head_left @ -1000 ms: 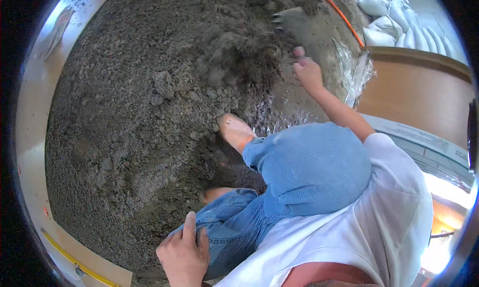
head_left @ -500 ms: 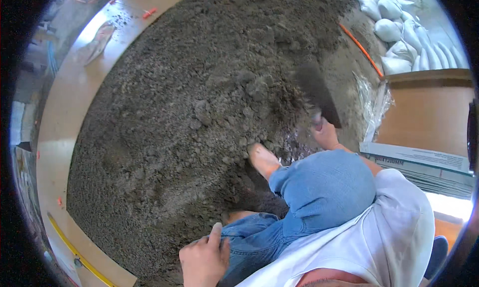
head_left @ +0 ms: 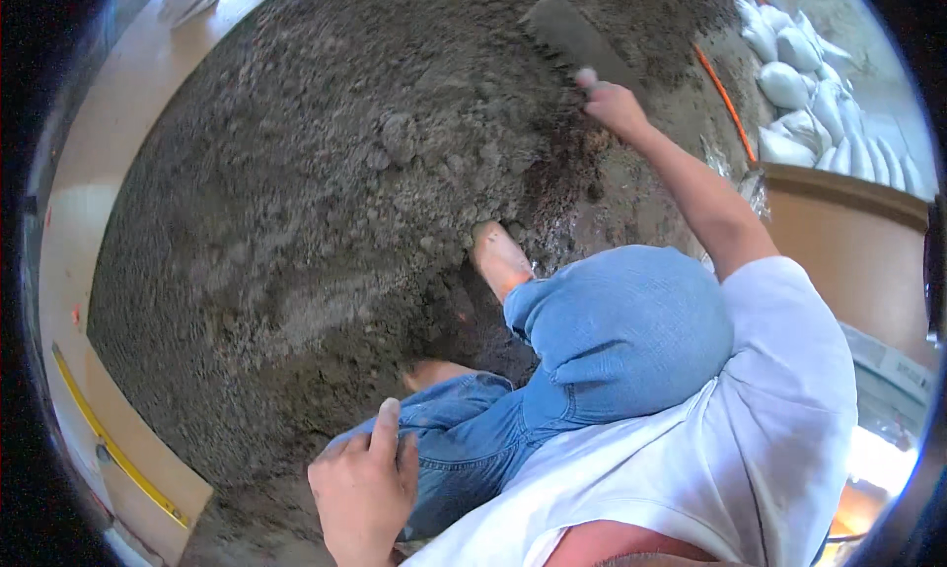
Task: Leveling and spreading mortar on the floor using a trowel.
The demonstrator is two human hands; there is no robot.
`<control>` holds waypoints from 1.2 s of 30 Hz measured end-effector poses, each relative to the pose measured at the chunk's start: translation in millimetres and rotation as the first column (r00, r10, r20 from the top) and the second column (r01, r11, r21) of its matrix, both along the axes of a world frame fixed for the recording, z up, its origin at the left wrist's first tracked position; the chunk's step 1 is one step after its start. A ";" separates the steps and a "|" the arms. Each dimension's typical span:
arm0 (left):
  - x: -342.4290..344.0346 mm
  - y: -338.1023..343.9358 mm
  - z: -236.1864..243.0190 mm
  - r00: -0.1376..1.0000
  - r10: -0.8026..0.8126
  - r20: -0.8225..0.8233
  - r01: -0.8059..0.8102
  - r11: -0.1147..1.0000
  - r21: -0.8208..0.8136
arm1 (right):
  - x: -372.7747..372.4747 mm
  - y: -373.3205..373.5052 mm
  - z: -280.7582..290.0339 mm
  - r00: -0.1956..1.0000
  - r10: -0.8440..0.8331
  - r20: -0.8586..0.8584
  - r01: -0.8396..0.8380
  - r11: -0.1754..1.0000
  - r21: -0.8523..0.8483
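My right hand [head_left: 618, 111] reaches far out on its stretched arm, closed round the handle of a trowel [head_left: 574, 36]. The trowel's flat, dark rectangular blade lies against the grey, lumpy mortar mix [head_left: 326, 173] at the far side of the heap. My left hand [head_left: 363, 483] hovers by or rests on my left knee, which I cannot tell apart. One digit points up and the others bend loosely; no object shows in it. My bare feet [head_left: 501, 256] stand in the mix.
A pale board strip [head_left: 74, 242] borders the mix on the left, with a yellow level or straightedge [head_left: 109, 439] on it. At the right are white filled bags [head_left: 789, 84], an orange rod [head_left: 725, 104], a brown cardboard box [head_left: 848, 242] and crumpled clear plastic [head_left: 755, 192].
My right hand has swung the trowel away from my right knee, outward and a little left, to the far part of the mix. My left hand stays by the knee. The view has shifted slightly.
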State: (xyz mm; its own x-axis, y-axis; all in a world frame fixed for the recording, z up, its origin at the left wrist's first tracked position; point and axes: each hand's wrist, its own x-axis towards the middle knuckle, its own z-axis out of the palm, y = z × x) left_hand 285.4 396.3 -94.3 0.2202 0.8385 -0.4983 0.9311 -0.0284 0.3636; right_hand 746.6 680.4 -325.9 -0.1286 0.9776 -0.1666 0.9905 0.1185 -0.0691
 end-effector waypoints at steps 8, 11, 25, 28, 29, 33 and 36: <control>-8.7 -3.8 -13.1 1.000 -0.024 0.005 0.024 0.999 0.049 | -110.6 -64.8 4.1 0.877 -0.053 -0.478 -0.141 0.923 -0.359; -9.6 -7.7 -11.8 1.000 -0.011 -0.009 0.011 0.999 0.037 | -175.7 -80.9 19.7 0.872 0.000 -0.489 -0.278 0.822 -0.496; -17.2 -21.3 -3.7 0.992 0.128 0.018 -0.129 0.991 0.036 | -262.2 -59.7 46.6 0.434 0.881 -0.188 -0.845 0.325 -0.425; -20.4 -21.8 -6.2 0.995 0.094 0.033 -0.095 0.995 0.038 | -321.8 -18.8 20.7 0.486 0.854 -0.185 -0.854 0.420 -0.306; -20.4 -21.7 -7.3 0.996 0.086 0.035 -0.087 0.996 0.035 | -342.9 -13.9 21.5 0.500 0.841 -0.208 -0.848 0.425 -0.317; -22.0 -16.7 -7.4 0.998 0.058 0.016 -0.060 0.995 0.080 | -409.8 10.5 7.4 0.599 0.757 -0.263 -0.800 0.548 -0.244; -26.1 -20.8 -4.4 0.999 0.046 0.027 -0.048 0.997 0.060 | -433.1 40.3 21.1 0.708 0.662 -0.246 -0.703 0.695 -0.151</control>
